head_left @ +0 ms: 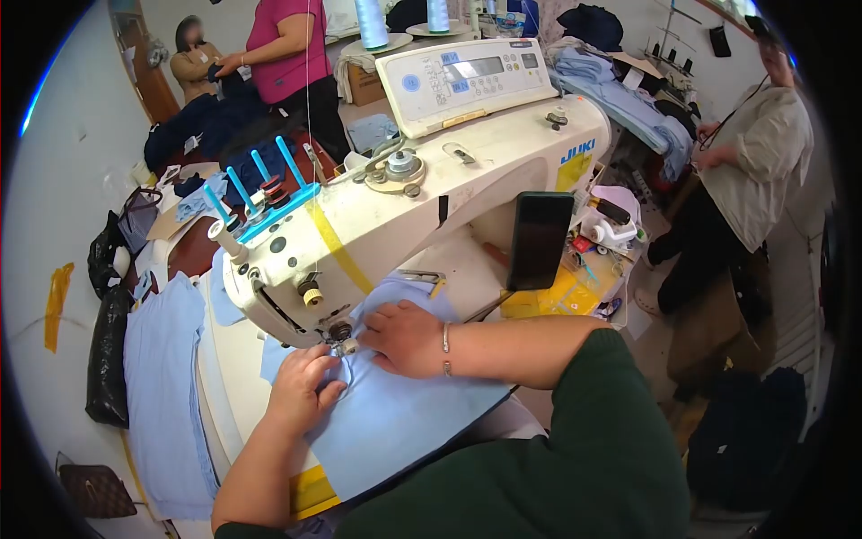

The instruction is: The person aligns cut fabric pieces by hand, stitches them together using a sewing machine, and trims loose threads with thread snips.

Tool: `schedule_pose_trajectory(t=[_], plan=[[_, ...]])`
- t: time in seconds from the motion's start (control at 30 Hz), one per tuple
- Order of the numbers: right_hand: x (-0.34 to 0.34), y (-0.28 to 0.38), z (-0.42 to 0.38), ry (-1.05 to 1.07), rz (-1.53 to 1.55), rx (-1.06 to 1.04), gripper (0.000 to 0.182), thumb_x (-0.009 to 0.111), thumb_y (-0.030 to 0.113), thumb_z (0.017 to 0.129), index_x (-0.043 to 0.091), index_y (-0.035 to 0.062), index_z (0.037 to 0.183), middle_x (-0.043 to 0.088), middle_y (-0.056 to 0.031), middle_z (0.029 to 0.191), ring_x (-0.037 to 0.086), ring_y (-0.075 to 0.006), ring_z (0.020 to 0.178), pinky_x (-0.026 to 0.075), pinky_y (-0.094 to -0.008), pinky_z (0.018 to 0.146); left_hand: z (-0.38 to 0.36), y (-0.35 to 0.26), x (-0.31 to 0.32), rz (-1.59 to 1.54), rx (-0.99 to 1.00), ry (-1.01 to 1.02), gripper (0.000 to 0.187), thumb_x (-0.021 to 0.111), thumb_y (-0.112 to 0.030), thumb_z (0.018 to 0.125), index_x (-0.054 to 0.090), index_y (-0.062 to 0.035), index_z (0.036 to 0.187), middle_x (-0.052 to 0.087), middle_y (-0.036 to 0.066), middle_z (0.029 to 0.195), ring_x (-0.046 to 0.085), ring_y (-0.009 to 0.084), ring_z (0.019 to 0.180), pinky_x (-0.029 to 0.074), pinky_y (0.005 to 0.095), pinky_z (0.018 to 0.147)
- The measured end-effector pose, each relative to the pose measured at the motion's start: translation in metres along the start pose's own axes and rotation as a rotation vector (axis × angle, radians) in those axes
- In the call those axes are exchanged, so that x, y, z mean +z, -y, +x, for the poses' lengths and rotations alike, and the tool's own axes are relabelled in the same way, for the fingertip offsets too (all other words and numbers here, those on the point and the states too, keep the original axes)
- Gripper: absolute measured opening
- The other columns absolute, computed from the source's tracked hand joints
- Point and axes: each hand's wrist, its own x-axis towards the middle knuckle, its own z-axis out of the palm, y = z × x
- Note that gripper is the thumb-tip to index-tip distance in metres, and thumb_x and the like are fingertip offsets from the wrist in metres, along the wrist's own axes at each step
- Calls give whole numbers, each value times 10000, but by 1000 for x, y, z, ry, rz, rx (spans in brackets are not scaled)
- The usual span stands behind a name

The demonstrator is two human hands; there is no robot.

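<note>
A light blue piece of fabric [395,422] lies across the bed of a white JUKI sewing machine [485,162] and hangs over its front edge. My left hand [301,391] pinches a fold of this cloth between thumb and fingers, just left of the needle and presser foot [341,337]. On the right side of the foot, my right hand [402,340] rests on the fabric, palm down, fingers slightly bent and pressing it. The fingertips of both hands are close to the needle area. The machine head partly hides the stitching point.
A black phone [540,241] is mounted upright on the machine's front. Blue thread spools [370,22] stand behind. More light blue cloth [166,395] lies left. Scissors and small tools crowd a yellow-taped surface [561,292] at right. A person [754,162] stands beyond; others are at the back.
</note>
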Motion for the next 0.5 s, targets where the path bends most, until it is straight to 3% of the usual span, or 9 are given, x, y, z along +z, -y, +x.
schedule_pose_trajectory(t=[0.13, 0.23, 0.33, 0.4, 0.5], plan=[[-2, 1, 0, 42, 24, 13, 287, 640, 297, 821, 644, 130, 1054, 577, -75, 1092, 526, -245, 1099, 397, -405, 919, -1, 2, 1, -2, -8, -14, 376, 772, -224, 730, 642, -65, 1044, 619, 138, 1191, 572, 354, 1067, 454, 445, 942], [-3, 0, -1, 35, 57, -14, 308, 677, 268, 786, 654, 113, 1051, 590, -101, 1110, 549, -279, 1077, 447, -414, 910, -3, 3, 4, 30, 6, -17, 325, 750, -234, 752, 643, -74, 1014, 614, 140, 1201, 572, 349, 1079, 453, 444, 937], [-3, 3, -5, -26, 64, -65, 314, 689, 247, 770, 681, 93, 1044, 617, -127, 1008, 580, -301, 1000, 477, -407, 900, -5, 5, 4, 31, 55, -53, 265, 740, -203, 746, 646, -86, 964, 626, 122, 1119, 583, 339, 1054, 462, 431, 909], [-25, 12, -4, 45, 123, -19, 336, 707, 231, 753, 688, 114, 1068, 615, -117, 916, 583, -296, 939, 504, -406, 816, -7, 6, 3, -7, 110, -71, 234, 747, -163, 739, 653, -92, 942, 631, 81, 1025, 607, 300, 983, 478, 414, 865], [-35, 17, -4, 71, 112, -27, 301, 713, 216, 762, 682, 125, 1048, 624, -84, 849, 602, -291, 848, 509, -401, 752, -15, 4, 0, -23, 117, -30, 255, 734, -109, 744, 671, -116, 991, 639, 56, 1083, 600, 279, 1024, 470, 402, 881]])
